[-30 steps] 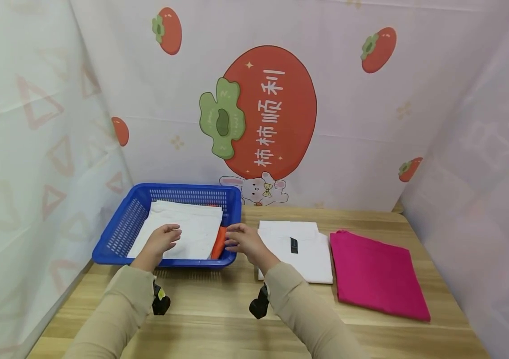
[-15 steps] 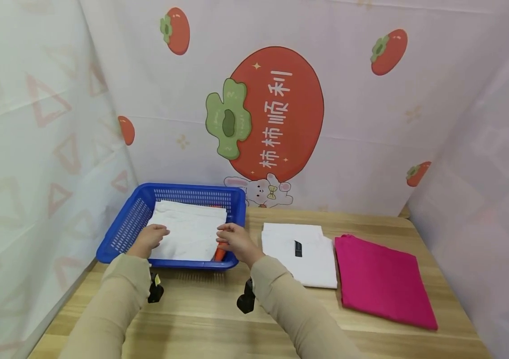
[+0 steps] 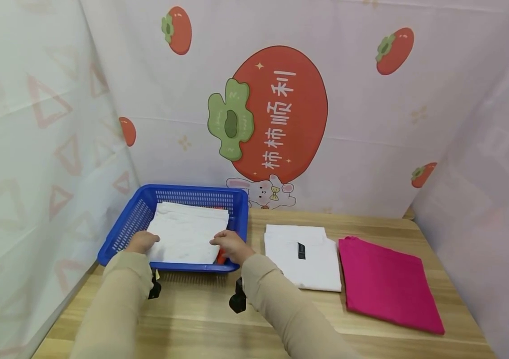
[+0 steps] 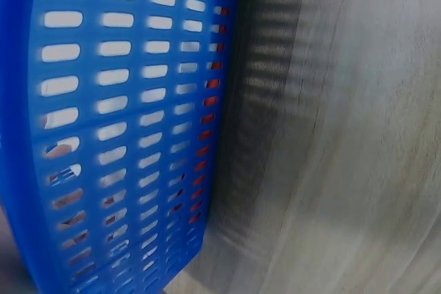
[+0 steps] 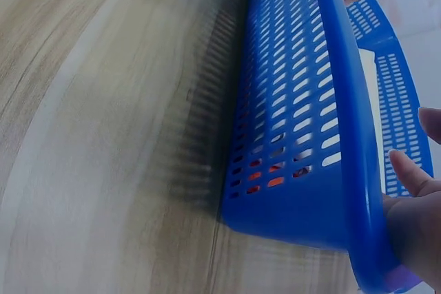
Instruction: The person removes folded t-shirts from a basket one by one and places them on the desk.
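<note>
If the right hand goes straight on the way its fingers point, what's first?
Probably the white folded cloth in the blue basket: in the head view the right hand's fingers point across it. Any gap between them is unclear.

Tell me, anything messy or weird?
The square, folded magenta cloth lies crooked on the wooden table, its far left corner bunched; on the red fruit print, white lettering runs sideways. Nothing looks spilled around the blue plastic basket.

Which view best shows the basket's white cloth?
Head: from above, most of the white cloth shows inside the blue basket. Left wrist gives only white patches through slots; right wrist, patches plus a sliver past the rim.
</note>
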A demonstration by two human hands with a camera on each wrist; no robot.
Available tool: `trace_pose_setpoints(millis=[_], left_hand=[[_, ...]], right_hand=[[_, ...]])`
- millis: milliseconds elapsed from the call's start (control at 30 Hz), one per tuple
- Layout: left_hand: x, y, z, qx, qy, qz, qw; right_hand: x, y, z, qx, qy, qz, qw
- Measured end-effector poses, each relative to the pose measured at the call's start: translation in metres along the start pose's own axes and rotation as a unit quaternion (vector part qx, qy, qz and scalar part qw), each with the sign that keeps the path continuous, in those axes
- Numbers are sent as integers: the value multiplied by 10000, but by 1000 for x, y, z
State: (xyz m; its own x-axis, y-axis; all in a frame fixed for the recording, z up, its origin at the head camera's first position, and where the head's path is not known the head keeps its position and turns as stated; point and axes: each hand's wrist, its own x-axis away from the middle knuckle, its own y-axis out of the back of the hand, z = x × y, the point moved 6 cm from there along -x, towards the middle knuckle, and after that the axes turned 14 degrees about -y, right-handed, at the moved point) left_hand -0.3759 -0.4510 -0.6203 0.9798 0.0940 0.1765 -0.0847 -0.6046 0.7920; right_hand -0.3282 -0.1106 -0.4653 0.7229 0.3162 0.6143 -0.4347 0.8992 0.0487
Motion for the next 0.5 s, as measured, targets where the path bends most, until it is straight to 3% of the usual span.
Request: trace_pose_setpoints(millis=[100,167,233,367,500], left_hand=[[36,16,-52,-58,324,148,9993],[68,30,-91,40,520,273,9983],[90,39,-115,116,640,270,9975],[111,47,-135,433,789,135,9959],[118,47,-144,647,876,91,9940]], right_hand=[[6,-1,2,-59,-136,-166,9998],[7,-2,2,-183,-292,-241,9991],[4,-4,-1,-307,-450,-274,9981],[-29,-11,-19,-146,-544,-368,9977],[-105,-15,-60,195,-435,-532,9974]])
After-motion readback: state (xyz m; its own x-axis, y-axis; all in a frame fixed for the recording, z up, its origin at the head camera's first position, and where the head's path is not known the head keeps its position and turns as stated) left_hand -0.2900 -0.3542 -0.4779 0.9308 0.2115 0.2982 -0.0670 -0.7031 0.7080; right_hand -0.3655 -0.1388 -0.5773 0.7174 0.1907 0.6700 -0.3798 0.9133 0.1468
